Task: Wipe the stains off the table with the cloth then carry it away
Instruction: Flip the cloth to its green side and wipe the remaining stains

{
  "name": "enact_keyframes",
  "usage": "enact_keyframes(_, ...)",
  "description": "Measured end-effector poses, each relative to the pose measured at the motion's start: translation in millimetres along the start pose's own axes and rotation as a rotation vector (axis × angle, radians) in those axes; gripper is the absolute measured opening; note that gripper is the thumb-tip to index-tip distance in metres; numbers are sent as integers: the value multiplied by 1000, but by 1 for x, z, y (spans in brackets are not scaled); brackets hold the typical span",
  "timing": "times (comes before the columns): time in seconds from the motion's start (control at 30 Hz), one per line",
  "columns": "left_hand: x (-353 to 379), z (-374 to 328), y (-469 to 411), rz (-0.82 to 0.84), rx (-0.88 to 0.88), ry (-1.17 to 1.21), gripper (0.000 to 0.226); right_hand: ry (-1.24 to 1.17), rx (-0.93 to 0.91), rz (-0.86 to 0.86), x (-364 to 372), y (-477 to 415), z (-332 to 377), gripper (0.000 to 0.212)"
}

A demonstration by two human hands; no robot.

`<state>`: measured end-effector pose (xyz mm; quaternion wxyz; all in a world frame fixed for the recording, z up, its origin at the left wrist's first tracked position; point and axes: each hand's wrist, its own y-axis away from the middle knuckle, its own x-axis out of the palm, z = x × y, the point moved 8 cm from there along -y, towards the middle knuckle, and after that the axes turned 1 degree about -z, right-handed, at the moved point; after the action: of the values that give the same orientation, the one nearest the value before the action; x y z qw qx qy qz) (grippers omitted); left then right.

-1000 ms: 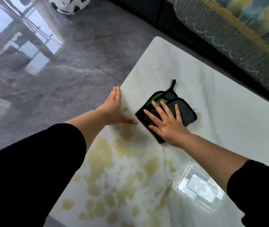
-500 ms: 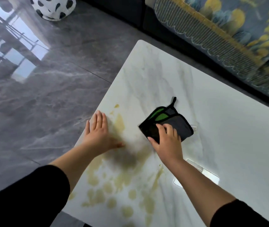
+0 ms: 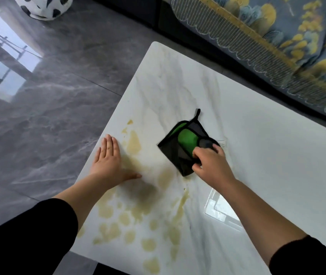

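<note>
A dark grey cloth with green inside and a black loop lies on the white marble table. My right hand is clenched on the cloth's near right edge, bunching the fabric and baring more green. My left hand lies flat, fingers together and thumb out, at the table's left edge. Yellowish stains spread over the table from between my hands towards me, with several separate blotches near the front edge.
A clear plastic tray lies on the table under my right forearm. A patterned blue and yellow sofa cover runs beyond the table. Glossy grey floor lies to the left, with a black-and-white spotted object at the top left.
My right hand went from lying flat on the cloth to curling and gripping its edge, folding it so that more green shows. My left hand slid back along the table's left edge.
</note>
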<state>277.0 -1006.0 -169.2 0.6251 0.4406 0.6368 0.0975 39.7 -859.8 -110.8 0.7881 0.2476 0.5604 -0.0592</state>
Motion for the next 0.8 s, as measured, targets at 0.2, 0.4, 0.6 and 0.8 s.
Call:
enact_keyframes(0.2, -5, -3, 5, 46, -2, 19, 151, 86, 132, 217, 18, 86, -56, 12)
enact_keyframes(0.4, -6, -3, 3, 53, 8, -16, 156, -411, 663, 36, 20, 81, -86, 65)
enact_keyframes(0.6, -3, -2, 2, 36, 8, -37, 149, -1065, 1015, -222, 37, 32, -101, 39)
enact_keyframes(0.8, -5, -5, 5, 49, 12, -35, 145, -908, 188, 115, 1, 55, -23, 5)
